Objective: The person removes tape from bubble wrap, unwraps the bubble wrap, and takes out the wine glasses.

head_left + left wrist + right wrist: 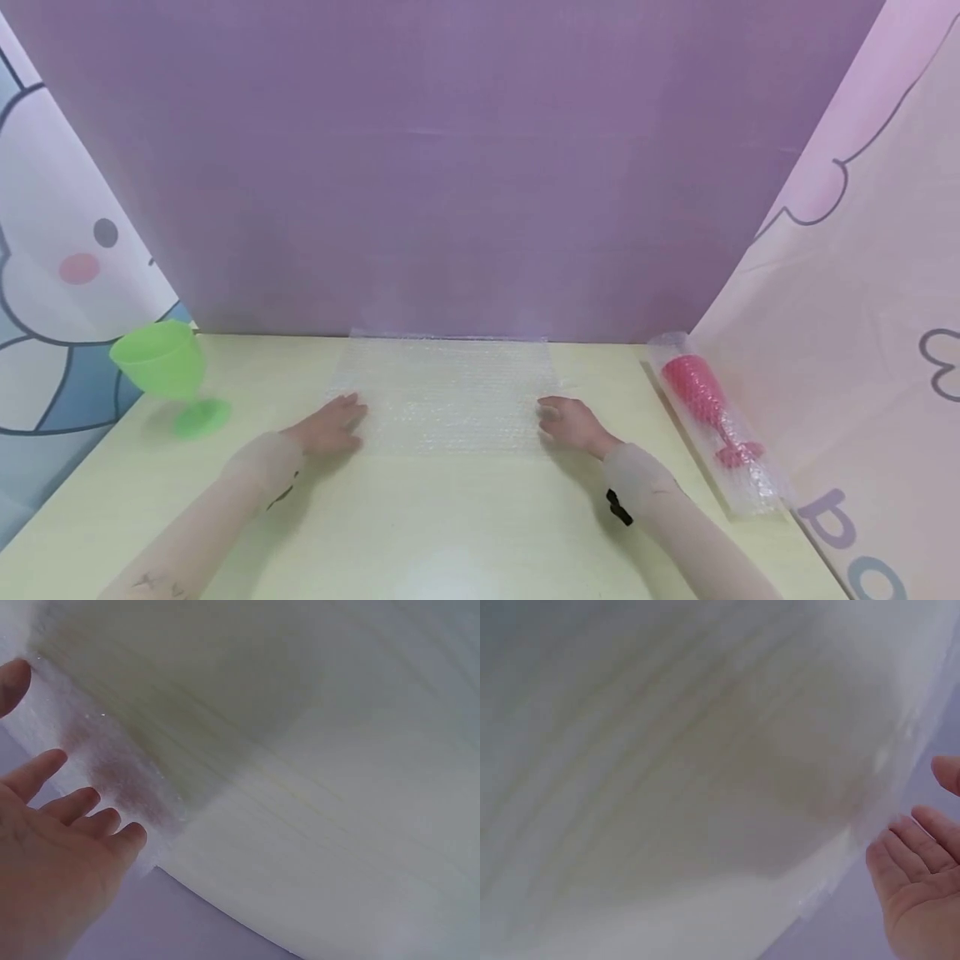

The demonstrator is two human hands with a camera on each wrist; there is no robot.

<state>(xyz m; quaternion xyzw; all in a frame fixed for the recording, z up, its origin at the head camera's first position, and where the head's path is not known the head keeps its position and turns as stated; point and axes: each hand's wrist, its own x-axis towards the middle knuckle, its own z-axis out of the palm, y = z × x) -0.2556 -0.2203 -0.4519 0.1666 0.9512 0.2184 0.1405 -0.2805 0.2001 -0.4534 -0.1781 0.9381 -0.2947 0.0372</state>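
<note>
A clear sheet of bubble wrap (450, 400) lies spread on the pale table, its far edge reaching the purple backdrop. At its left edge is my left hand (330, 427), fingers loosely extended; the left wrist view shows that hand (67, 840) beside the bubble wrap (112, 765), palm visible and holding nothing. My right hand (573, 423) is at the sheet's right edge. In the right wrist view the right hand (922, 877) has relaxed fingers beside the sheet's edge, with nothing gripped. Whether either hand touches the sheet is hard to tell.
A green plastic goblet (161, 362) stands at the table's left side. Along the right edge lies a red goblet (696, 390) wrapped in bubble wrap (757, 492). A purple backdrop (450, 167) rises behind the table (420, 533), and printed cloth panels (847, 333) flank it.
</note>
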